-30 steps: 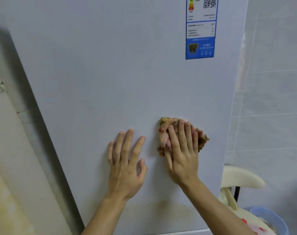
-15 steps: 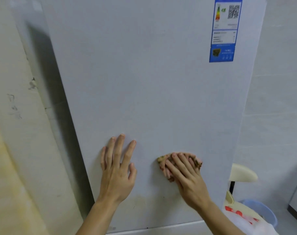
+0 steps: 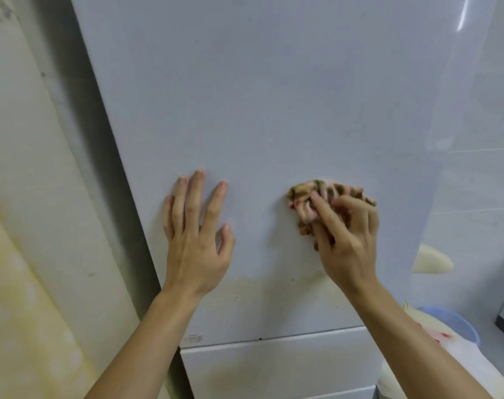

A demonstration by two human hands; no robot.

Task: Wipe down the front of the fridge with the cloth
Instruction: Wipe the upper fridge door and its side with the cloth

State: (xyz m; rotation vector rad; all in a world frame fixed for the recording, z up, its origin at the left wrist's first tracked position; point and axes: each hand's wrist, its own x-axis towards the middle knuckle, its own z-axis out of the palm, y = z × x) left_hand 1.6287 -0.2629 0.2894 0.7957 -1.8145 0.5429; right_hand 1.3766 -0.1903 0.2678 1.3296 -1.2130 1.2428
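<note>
The pale grey-white fridge door (image 3: 273,110) fills most of the view. My left hand (image 3: 197,234) lies flat against it, fingers spread, holding nothing. To its right, my right hand (image 3: 345,234) presses a bunched pink, brown and green patterned cloth (image 3: 305,203) onto the door, fingers curled over it. Below both hands a yellowish-brown stained band (image 3: 273,292) with small dark specks crosses the door's lower part. Under the door's bottom edge sits a white lower drawer front (image 3: 273,367).
A yellow-stained wall (image 3: 29,254) stands close on the left, with a dark gap beside the fridge. On the right are tiled wall, a cream chair back (image 3: 432,262), and a blue bin (image 3: 458,326) holding a white bag.
The view has tilted down, so the blue label has left the frame and the lower drawer shows. My right hand has bunched the cloth under curled fingers. My left hand stays flat.
</note>
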